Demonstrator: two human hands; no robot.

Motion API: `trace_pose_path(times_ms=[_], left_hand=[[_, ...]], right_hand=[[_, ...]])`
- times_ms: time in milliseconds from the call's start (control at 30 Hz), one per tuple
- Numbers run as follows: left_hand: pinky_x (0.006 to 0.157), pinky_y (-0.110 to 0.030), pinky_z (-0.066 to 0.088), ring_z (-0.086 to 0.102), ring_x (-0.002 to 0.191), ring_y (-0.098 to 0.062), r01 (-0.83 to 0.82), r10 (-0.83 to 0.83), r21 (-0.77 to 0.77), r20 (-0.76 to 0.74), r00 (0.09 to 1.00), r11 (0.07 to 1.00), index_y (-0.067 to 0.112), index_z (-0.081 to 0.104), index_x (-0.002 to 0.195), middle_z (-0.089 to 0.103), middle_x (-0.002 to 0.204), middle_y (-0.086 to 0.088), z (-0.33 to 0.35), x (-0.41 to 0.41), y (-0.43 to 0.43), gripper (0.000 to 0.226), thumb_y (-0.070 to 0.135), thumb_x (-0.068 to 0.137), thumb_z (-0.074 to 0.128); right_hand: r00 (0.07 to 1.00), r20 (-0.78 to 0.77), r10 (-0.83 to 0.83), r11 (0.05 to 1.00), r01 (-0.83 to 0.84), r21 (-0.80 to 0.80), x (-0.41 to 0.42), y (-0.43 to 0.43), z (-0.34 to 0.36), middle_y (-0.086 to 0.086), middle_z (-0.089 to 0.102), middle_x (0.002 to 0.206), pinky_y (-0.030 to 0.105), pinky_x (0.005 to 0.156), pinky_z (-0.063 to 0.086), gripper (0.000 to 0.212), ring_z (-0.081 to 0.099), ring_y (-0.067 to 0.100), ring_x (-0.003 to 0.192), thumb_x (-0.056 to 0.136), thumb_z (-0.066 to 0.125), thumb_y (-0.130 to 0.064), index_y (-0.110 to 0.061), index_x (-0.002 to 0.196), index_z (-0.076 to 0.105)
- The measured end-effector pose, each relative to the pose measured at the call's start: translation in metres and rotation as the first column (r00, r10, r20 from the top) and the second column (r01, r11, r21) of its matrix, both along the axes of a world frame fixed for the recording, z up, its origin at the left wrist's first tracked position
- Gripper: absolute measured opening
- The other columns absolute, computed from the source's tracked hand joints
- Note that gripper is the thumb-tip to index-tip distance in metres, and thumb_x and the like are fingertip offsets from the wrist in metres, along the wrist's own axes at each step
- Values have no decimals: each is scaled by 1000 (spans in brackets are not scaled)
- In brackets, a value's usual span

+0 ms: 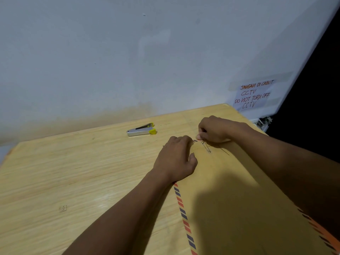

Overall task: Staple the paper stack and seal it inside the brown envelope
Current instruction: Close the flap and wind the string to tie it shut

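Two forearms reach out from the near edge over the brown envelope (pixel 239 208), which lies flat on the wooden table (pixel 73 172) with its red-and-blue striped border running away from the viewer. No paper stack is on show; I would guess it is already inside. Further along, the left hand (pixel 174 161) rests curled and palm-down on the envelope's far end, pinning it without gripping anything. Just beyond, the right hand (pixel 215 129) is closed in a pinch at the flap's metal clasp (pixel 207 147), though what exactly sits between the fingertips is too small to tell. To close it well, keep the left hand pressing so the flap stays put, and work the clasp flat. Past both hands, well apart, the silver stapler (pixel 141 130) with a yellow tip lies idle. On the wall, a taped note (pixel 254 94) reads "JANGAN DI CABUT CCTV DO NOT TURN OFF CCTV".
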State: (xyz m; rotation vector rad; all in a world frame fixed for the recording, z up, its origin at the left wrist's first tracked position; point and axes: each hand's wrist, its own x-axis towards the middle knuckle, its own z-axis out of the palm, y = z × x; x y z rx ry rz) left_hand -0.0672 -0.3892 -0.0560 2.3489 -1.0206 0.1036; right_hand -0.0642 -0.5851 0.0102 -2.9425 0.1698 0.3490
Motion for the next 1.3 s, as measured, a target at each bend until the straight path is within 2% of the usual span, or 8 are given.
trace_pose_path(times_ms=[167,433,533,633,700,833,1033,1300], left_hand=[[74,-32,45,51,88,-16,-52,47,-115,-52,998,992,20,48,106,59,99,4,3,0,0,39,37,79,70],[75,-41,53,59,86,-18,-104,71,-209,-159,985,972,20,48,104,63,95,5,5,3,3,47,36,71,78],[71,-40,52,58,82,-19,-118,81,-227,-167,983,967,20,52,99,62,90,4,4,5,3,43,35,70,80],[70,-37,53,58,83,-17,-121,80,-217,-189,979,969,20,54,96,63,89,5,4,6,3,40,35,70,80],[71,-36,52,58,83,-17,-115,79,-203,-176,981,972,20,56,95,63,89,5,5,5,2,38,36,70,79],[78,-33,50,58,91,-18,-72,56,-161,-102,993,984,21,62,101,63,98,4,3,6,2,34,37,75,75],[84,-26,38,52,111,-18,-13,11,-53,-34,999,999,27,70,120,59,115,0,-1,9,1,37,40,86,66],[91,-35,47,47,111,-24,53,-64,97,111,992,994,38,61,135,54,127,0,1,3,1,43,33,94,48]], right_hand=[[998,34,-50,998,48,47,3,14,-2,8,73,83,43,79,56,32,68,29,83,92,70,-39,-8,82,72],[984,124,-131,972,103,213,-20,36,-6,0,66,69,33,69,50,27,62,20,70,92,74,-26,-15,69,65],[964,211,-164,966,113,232,-40,41,-14,-3,67,81,32,65,49,15,64,19,78,94,70,-27,-17,83,71],[916,327,-232,950,141,279,-61,43,-18,0,66,92,33,66,51,7,63,18,82,100,60,-24,-24,104,66],[890,389,-239,959,152,240,-71,46,-19,4,68,98,35,70,53,18,62,20,84,102,56,-24,-26,119,60],[856,391,-340,935,261,241,-85,54,-25,6,69,107,34,74,47,29,60,23,96,100,59,-27,-22,129,59],[820,370,-436,893,344,290,-101,59,-30,2,73,93,31,72,51,14,67,20,87,98,64,-23,-18,97,76],[865,397,-308,951,274,141,-115,52,-34,1,71,94,37,72,55,20,63,21,84,98,56,-22,-21,98,75]])
